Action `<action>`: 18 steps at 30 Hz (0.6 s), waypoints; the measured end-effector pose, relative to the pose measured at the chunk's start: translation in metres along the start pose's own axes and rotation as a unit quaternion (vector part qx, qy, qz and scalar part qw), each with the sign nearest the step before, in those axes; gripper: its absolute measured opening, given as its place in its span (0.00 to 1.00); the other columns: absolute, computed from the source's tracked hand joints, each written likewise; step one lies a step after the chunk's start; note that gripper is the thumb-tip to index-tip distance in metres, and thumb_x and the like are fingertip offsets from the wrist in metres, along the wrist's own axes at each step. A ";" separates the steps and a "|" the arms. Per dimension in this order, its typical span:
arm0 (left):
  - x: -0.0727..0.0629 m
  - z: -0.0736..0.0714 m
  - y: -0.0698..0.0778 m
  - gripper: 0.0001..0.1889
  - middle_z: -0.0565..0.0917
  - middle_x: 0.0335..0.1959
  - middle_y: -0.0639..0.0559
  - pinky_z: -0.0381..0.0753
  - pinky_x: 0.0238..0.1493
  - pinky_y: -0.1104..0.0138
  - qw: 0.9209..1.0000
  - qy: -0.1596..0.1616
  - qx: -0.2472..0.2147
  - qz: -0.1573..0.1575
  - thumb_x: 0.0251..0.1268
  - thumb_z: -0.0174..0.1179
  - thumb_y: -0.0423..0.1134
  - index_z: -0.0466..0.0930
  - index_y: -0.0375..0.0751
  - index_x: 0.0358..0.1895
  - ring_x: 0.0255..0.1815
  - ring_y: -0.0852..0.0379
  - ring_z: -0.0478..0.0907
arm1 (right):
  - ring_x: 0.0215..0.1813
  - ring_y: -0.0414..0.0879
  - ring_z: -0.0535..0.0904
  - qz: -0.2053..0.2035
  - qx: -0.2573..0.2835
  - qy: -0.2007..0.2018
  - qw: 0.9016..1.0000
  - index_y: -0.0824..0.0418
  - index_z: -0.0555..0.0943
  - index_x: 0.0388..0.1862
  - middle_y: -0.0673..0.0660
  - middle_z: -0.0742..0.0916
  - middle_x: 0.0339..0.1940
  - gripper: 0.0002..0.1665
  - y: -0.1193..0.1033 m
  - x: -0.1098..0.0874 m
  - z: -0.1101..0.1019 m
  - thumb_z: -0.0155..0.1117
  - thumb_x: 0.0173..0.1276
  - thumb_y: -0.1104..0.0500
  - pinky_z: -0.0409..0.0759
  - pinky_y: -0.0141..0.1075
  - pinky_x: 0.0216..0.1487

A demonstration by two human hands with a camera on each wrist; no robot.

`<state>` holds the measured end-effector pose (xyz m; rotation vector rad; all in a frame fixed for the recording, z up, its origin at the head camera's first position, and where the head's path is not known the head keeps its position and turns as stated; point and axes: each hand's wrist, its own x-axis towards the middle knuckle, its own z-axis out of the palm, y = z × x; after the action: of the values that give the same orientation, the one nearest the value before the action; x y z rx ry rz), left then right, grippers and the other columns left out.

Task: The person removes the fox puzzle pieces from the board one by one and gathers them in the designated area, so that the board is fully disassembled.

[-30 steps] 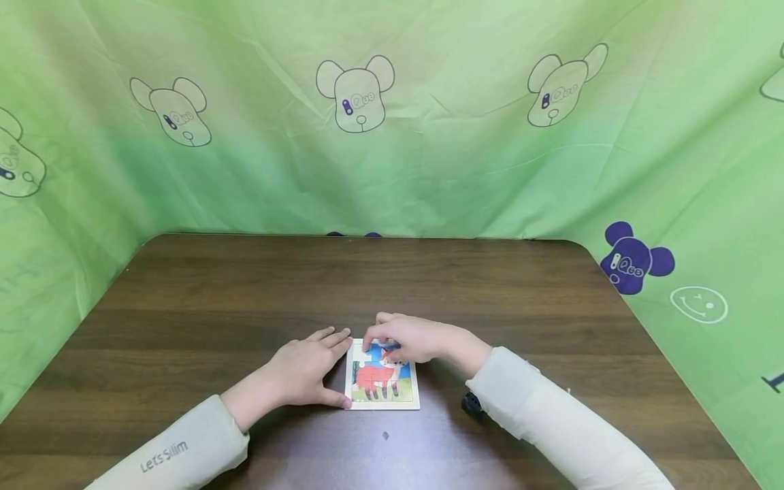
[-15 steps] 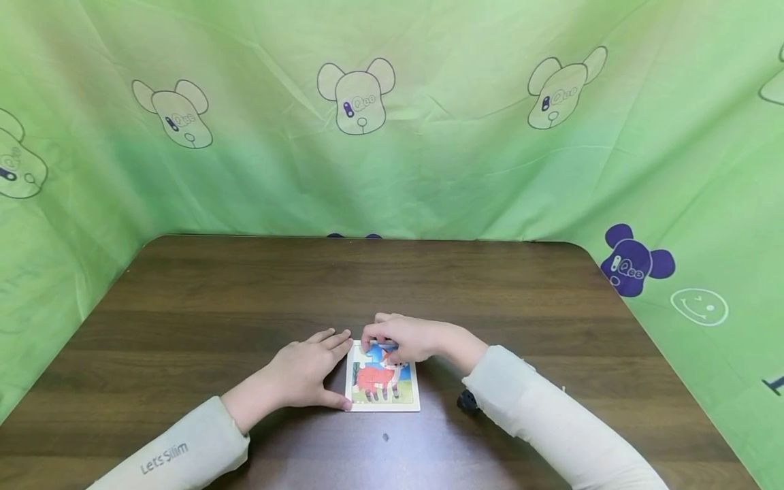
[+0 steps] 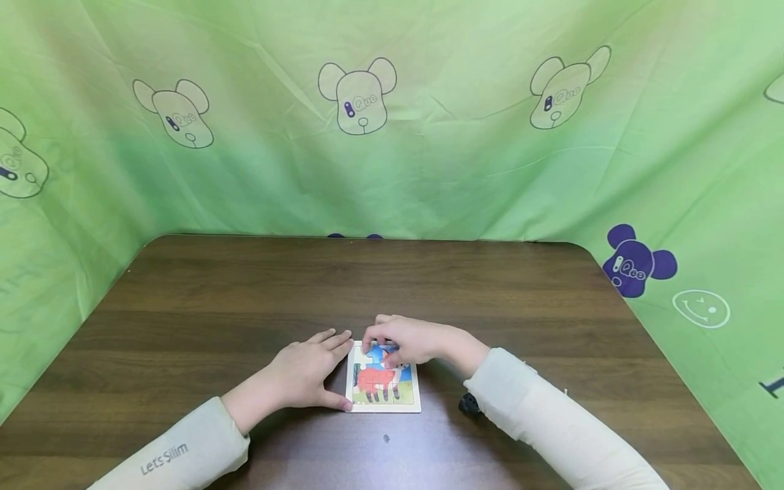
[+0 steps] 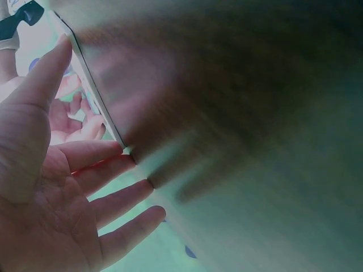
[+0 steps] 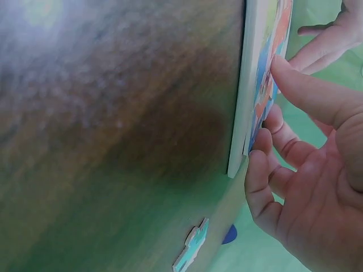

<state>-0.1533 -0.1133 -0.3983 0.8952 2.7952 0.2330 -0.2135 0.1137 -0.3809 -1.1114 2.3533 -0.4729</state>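
Note:
A small jigsaw puzzle in a white frame (image 3: 386,408) lies near the front of the table. Its picture has a red-orange fox (image 3: 373,381) on grass under blue. My left hand (image 3: 303,374) spreads along the left side, thumb at the near corner and fingertips by the far one. In the left wrist view those fingers are straight at the frame's edge. Over the puzzle's far part, my right hand (image 3: 412,339) curls its thumb and fingers about a blue puzzle piece (image 3: 376,352). Pale bare backing shows left of that piece. Bent fingers partly hide the upper right of the picture.
Beyond the frame, a loose puzzle piece (image 5: 191,245) lies on the table in the right wrist view. A small dark mark (image 3: 386,439) shows on the brown table (image 3: 275,286). Green printed cloth (image 3: 441,170) hangs round the back and sides.
The right thumb has shifted slightly over the puzzle, and the blue piece's outline shows a little differently. The left hand and frame stay in place.

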 end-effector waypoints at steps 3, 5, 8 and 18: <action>0.000 0.000 0.000 0.53 0.68 0.75 0.44 0.79 0.59 0.44 1.000 0.000 -0.001 0.000 0.48 0.69 0.69 0.67 0.37 0.72 0.76 0.41 0.65 | 0.48 0.44 0.72 0.000 -0.007 0.003 1.000 0.51 0.80 0.51 0.51 0.77 0.43 0.17 -0.002 0.000 0.000 0.69 0.65 0.63 0.73 0.36 0.52; 0.000 0.000 0.000 0.53 0.68 0.75 0.44 0.79 0.59 0.45 1.000 0.000 -0.002 0.001 0.48 0.69 0.69 0.67 0.37 0.72 0.75 0.41 0.65 | 0.49 0.45 0.72 -0.004 -0.011 0.007 1.000 0.51 0.79 0.50 0.51 0.77 0.44 0.17 -0.002 0.000 0.000 0.69 0.65 0.64 0.73 0.37 0.53; -0.001 0.000 0.000 0.53 0.68 0.75 0.44 0.78 0.60 0.44 1.000 0.002 -0.002 0.002 0.48 0.69 0.69 0.67 0.36 0.72 0.75 0.40 0.65 | 0.50 0.46 0.71 -0.008 -0.015 0.015 1.000 0.51 0.79 0.49 0.51 0.77 0.44 0.17 -0.003 0.000 0.001 0.69 0.64 0.65 0.72 0.38 0.54; 0.000 0.001 0.000 0.53 0.68 0.75 0.44 0.79 0.58 0.42 1.000 0.002 -0.006 0.001 0.48 0.70 0.68 0.67 0.37 0.72 0.75 0.40 0.64 | 0.42 0.42 0.74 -0.026 0.004 0.040 0.999 0.54 0.79 0.49 0.52 0.77 0.43 0.16 -0.001 -0.003 0.005 0.68 0.65 0.67 0.74 0.31 0.47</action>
<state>-0.1528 -0.1135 -0.3988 0.8954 2.7933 0.2527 -0.2085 0.1152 -0.3833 -1.1723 2.3941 -0.5552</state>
